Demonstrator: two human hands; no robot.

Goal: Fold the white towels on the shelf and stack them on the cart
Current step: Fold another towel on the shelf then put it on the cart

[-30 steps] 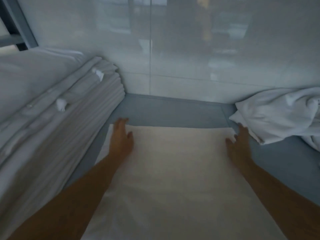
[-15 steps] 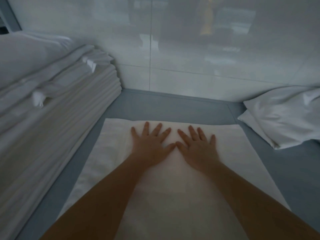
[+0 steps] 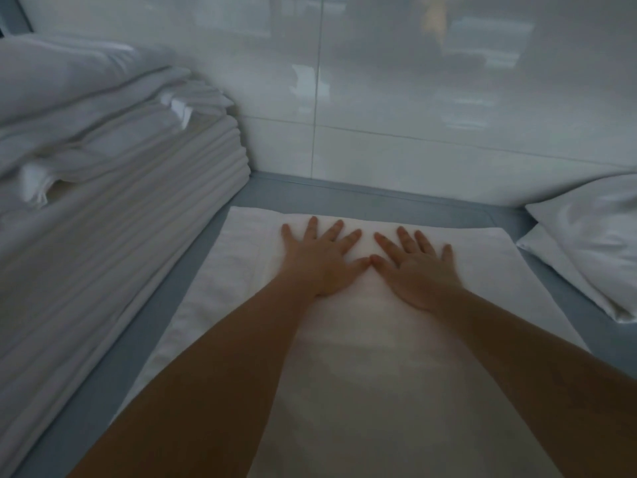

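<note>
Saw white glossy wall point(image 3: 448, 115) behind blue-grey shelf point(image 3: 396, 198). Tall stack of folded linen point(image 3: 120, 219) at left, crumpled white cloth point(image 3: 593, 243) at right. White towel point(image 3: 379, 357) lay flat on shelf between them, far edge near wall. Left hand point(image 3: 320, 260) and right hand point(image 3: 413, 267) both flat on towel, fingers spread wide, holding nothing, thumbs touching. Judged towel light, soft, limp, likely to wrinkle; I would take it by far corners to fold. Cart not in view.
</note>
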